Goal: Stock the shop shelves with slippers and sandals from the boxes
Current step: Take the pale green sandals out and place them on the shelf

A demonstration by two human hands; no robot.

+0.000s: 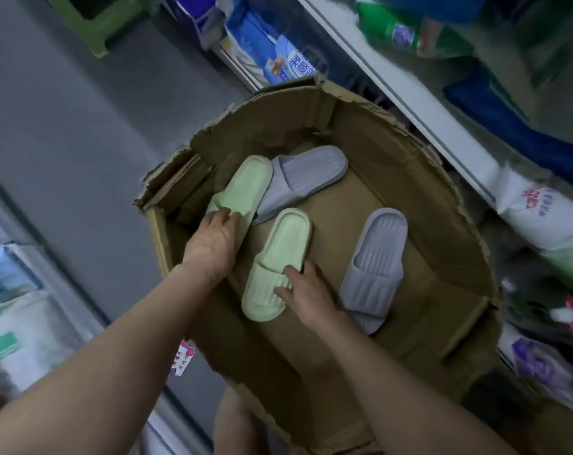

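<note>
Currently left hand [213, 239] is gripping far green slipper [245, 185], right hand [306, 289] pinching near green slipper [280, 247] at strap (probably light, squashy foam).

The left hand [213, 244] covers the strap end of the far green slipper [245, 185]. Its thumb is out of sight, so its hold cannot be judged. The right hand [306, 290] hides one side of the near green slipper [278, 257], and what its fingers [291, 270] do underneath is unclear. The far grey slipper [305, 178] lies partly under the green one. Both forearms and the box [442, 198] run off the bottom edge. The shelf packets [541, 205] are blurred, their print unreadable.
</note>
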